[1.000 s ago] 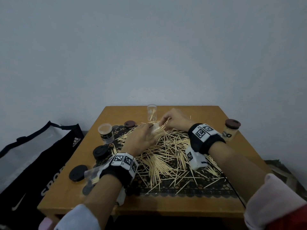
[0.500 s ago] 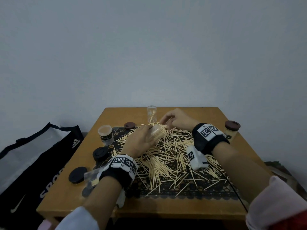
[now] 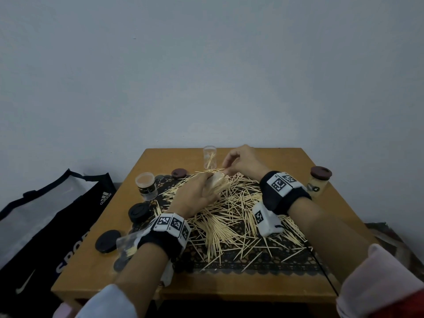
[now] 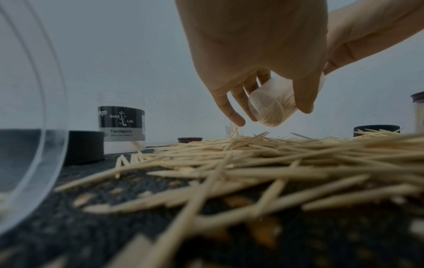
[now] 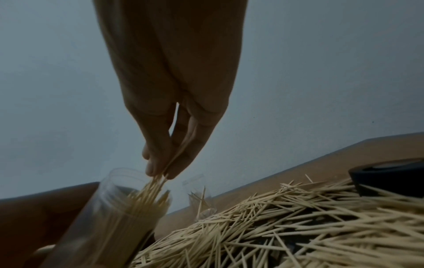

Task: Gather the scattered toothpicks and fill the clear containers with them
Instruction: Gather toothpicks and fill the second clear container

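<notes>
Loose toothpicks lie heaped on a dark lace mat on the wooden table. My left hand grips a clear container tilted above the heap; it is packed with toothpicks. In the left wrist view its round base shows between my fingers. My right hand pinches a few toothpicks at the container's mouth.
A second clear container with a few toothpicks stands at the back. A labelled toothpick jar and black lids lie left. A capped full jar stands right. A black bag is beside the table.
My right hand has lifted slightly above the container mouth and moved back a little. My left hand keeps its hold on the tilted container in nearly the same spot.
</notes>
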The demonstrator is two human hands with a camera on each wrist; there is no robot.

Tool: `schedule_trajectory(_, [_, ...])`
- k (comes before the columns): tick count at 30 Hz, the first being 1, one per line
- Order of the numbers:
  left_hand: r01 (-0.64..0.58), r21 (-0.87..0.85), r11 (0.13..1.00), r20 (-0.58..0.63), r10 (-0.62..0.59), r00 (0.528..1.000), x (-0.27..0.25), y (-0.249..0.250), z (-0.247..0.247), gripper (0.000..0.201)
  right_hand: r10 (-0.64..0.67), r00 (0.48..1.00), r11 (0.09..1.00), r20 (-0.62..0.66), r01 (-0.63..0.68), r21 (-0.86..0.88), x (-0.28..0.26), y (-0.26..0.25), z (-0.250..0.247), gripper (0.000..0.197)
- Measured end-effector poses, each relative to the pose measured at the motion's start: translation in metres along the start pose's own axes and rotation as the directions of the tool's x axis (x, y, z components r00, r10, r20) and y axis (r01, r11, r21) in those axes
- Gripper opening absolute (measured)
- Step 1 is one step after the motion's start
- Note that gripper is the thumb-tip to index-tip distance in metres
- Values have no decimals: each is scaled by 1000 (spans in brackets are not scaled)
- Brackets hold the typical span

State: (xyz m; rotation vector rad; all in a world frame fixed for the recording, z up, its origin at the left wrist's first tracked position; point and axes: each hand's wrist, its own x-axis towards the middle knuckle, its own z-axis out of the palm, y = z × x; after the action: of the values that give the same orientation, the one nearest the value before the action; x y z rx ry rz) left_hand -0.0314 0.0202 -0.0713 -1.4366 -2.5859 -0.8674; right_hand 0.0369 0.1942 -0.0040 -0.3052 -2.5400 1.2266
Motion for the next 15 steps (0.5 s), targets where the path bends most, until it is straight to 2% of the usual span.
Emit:
schedule_trajectory(7, [3,7,1000,7,-3,1000,0,2,-1,64,-32,995,997,90,25,75,-2,4,2,13])
schedule_trajectory(12, [23,-18,1000,-16,-24,1000,1,-1,-1,63,-5,999,990,37,0,140,-2,8,-3,18])
schedule_trajectory(15, [25,-5,1000,-38,-25,999,1,-3,0,63,33,990,992,136,-48,114,-6,12,-9,28])
